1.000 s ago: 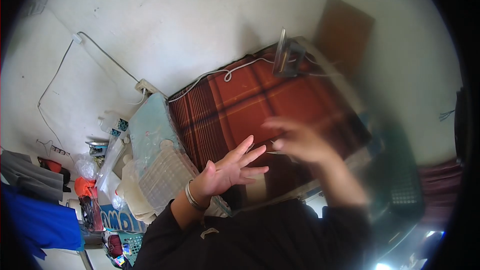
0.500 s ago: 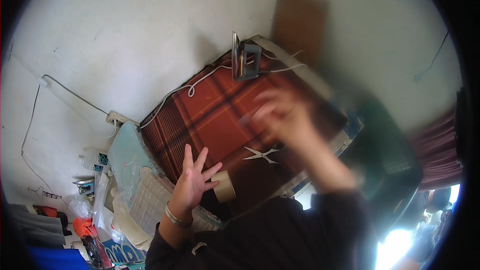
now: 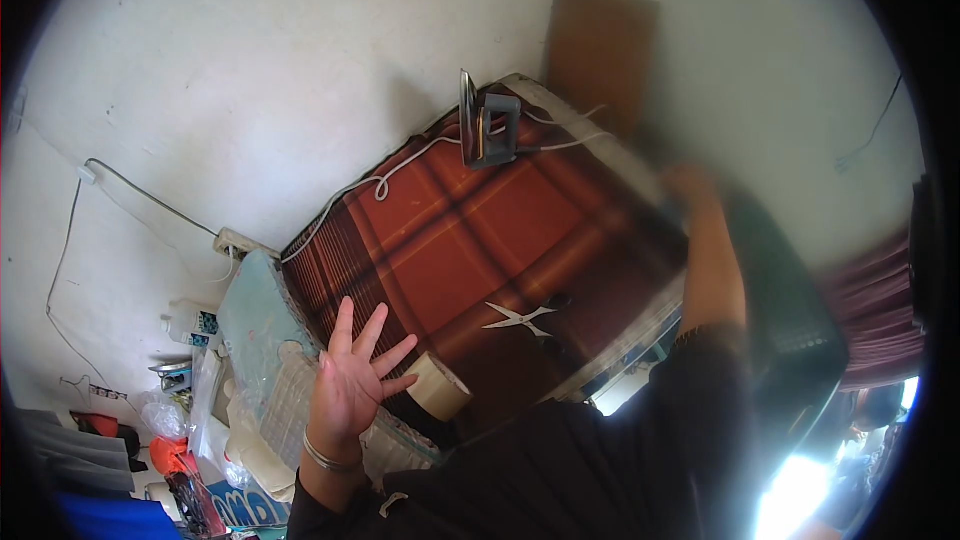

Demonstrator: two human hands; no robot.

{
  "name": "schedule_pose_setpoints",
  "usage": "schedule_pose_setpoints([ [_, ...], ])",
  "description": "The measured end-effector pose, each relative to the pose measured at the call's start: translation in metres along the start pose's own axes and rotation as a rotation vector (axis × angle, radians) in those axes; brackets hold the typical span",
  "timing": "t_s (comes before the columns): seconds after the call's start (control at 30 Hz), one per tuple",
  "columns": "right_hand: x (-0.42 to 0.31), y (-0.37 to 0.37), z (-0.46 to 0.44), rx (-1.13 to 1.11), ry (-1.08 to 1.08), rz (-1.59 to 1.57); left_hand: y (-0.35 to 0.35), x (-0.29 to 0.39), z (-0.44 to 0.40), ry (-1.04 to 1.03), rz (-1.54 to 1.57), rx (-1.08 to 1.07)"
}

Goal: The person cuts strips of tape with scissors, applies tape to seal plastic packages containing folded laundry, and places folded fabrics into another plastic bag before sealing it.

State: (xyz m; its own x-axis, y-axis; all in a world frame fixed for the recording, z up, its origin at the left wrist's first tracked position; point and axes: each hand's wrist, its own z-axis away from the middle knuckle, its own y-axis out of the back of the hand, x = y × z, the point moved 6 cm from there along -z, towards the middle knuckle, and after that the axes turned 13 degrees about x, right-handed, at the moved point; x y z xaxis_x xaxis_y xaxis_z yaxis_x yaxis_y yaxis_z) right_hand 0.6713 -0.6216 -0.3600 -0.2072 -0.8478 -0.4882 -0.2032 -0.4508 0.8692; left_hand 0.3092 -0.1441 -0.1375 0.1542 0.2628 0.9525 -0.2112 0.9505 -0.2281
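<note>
- At the left end of the bench point(image 3: 548, 103), a socket block point(image 3: 240, 242) sits by the wall. From near it, a white cable point(image 3: 381, 186) goes along the back side, I suppose so that it is out of the way.
- Next is my left grip point(image 3: 345, 390), raised at the near left edge. Its fingers are well apart and it holds nothing, with the palm turned toward me. The forearm is close to my body, and a bangle point(image 3: 330, 462) is around the wrist.
- Just beside my little finger, the tape roll point(image 3: 440, 390) rests on the plaid cloth point(image 3: 430, 275); whether we touch, I cannot tell. This place is probably for easy reach.
- Farther back, the iron point(image 3: 496, 140) stands with its plate upright, probably so that this face does not press on the cloth.
- A little to the right and nearer to me, the scissors point(image 3: 520, 318) lie with their blades apart, carried by the cloth alone.
- Farthest right, my right grip point(image 3: 690, 185) is near the right back side, the arm stretched forward. It is blurred: I cannot tell if its fingers are apart, together, or holding something.
</note>
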Motion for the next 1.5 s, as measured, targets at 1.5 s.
schedule_pose_setpoints([
  [1.5,-0.316,0.126,0.429,-0.473,0.571,-1.072,0.008,0.001,0.071,-0.508,-0.252,-0.273],
])
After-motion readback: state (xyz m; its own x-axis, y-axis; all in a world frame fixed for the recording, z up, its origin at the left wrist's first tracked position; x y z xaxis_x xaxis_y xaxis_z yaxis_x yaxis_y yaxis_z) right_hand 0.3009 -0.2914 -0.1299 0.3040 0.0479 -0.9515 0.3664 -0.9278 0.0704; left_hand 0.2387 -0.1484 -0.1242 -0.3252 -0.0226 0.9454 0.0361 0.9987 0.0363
